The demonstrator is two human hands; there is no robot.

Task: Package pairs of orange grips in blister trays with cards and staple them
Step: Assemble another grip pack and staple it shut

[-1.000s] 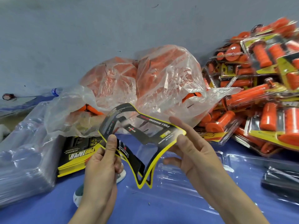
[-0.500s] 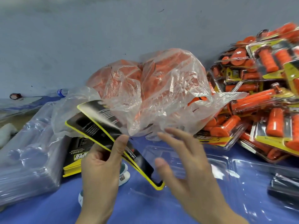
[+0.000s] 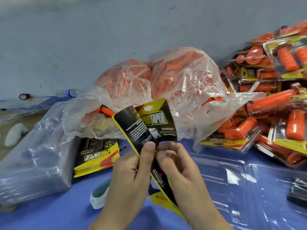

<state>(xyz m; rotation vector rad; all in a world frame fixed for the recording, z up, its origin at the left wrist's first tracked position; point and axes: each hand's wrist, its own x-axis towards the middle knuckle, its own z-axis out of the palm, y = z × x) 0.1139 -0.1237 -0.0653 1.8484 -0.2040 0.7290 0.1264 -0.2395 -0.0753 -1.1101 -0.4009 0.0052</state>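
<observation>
Two black-and-yellow printed cards [image 3: 146, 125] stand upright and fanned apart in front of me. My left hand [image 3: 131, 176] pinches them with its thumb on the front. My right hand [image 3: 179, 166] grips the cards from the right, fingers curled behind them. Beyond the cards a clear plastic bag [image 3: 166, 90] holds loose orange grips. An open clear blister tray [image 3: 232, 180] lies flat on the blue table to the right of my hands. A stack of more cards [image 3: 96, 155] lies to the left.
A pile of packed grip blisters [image 3: 274, 100] fills the right side. A stack of clear blister trays [image 3: 36, 160] sits at the left. A white and teal stapler [image 3: 99, 195] lies partly under my left wrist. A grey wall rises behind.
The cards have swung from tilted left to upright and fanned apart. My right hand, open and off the cards half a second ago, now grips them beside my left thumb.
</observation>
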